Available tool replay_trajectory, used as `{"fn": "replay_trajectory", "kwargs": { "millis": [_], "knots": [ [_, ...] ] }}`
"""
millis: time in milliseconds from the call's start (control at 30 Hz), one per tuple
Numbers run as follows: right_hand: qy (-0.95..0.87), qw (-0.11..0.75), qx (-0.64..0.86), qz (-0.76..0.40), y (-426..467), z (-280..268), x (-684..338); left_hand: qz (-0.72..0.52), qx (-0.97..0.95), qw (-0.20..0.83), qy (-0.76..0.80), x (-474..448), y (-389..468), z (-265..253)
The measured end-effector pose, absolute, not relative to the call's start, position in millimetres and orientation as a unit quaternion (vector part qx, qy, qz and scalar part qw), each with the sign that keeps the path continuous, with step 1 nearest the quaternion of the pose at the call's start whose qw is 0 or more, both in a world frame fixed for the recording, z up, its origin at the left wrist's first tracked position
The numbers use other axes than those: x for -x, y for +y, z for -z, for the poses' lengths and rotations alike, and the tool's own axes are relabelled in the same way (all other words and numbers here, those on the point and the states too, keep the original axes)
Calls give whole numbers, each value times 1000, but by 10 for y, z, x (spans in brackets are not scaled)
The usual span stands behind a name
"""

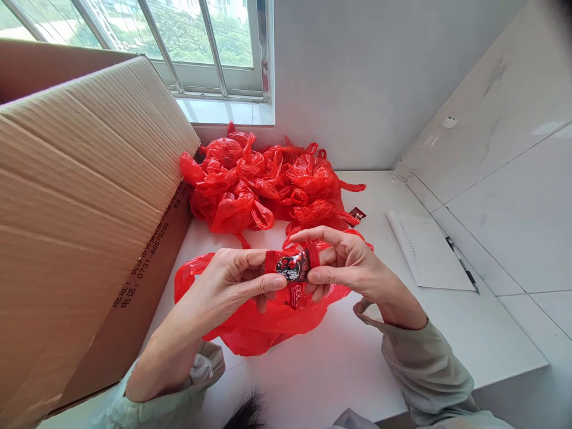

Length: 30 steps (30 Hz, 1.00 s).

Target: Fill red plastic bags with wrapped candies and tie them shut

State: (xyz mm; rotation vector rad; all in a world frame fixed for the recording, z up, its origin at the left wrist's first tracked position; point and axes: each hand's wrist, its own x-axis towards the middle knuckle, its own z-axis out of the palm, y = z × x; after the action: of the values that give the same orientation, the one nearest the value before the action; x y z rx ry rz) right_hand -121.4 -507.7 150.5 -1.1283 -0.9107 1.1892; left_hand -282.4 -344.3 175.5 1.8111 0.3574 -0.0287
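Between my two hands is a small wrapped candy [292,266] in a dark and red wrapper with crimped red ends. My left hand [243,274] pinches its left end with thumb and fingers. At the right end, my right hand [342,262] grips it between thumb and fingers, with the index finger stretched out above. Directly beneath lies an opened red plastic bag [268,325], spread on the white table [348,357]. Part of another red packet [295,295] shows just under the candy.
A heap of knotted red plastic bags [263,179] lies at the back by the wall. A small dark packet [357,214] is beside it. A large cardboard box [89,226] stands left. To the right are a white notebook [424,250], a pen [462,265] and a clear bottle [406,170].
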Motion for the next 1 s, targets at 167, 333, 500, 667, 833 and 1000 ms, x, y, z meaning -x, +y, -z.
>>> {"fn": "replay_trajectory", "kwargs": {
  "millis": [167, 333, 500, 667, 833, 1000],
  "knots": [
    [-395, 593, 483, -510, -5064, -1472, 1210, 26, -762, 626, 161, 2826, -3416, -1728],
    [-392, 584, 488, -517, -5070, -1463, 1223, 34, -800, 579, 153, 2831, -3377, -1663],
    [-459, 549, 538, -445, -5098, -1494, 1280, -60, -795, 584, 154, 2804, -3421, -1677],
    [-507, 513, 627, -295, -5112, -1549, 1300, -102, -837, 516, 149, 2826, -3511, -1730],
    [-510, 523, 650, -210, -5099, -1584, 1327, -121, -858, 475, 151, 2852, -3553, -1728],
    [-491, 542, 645, -222, -5077, -1591, 1340, -117, -825, 526, 167, 2857, -3519, -1700]
  ]
}}
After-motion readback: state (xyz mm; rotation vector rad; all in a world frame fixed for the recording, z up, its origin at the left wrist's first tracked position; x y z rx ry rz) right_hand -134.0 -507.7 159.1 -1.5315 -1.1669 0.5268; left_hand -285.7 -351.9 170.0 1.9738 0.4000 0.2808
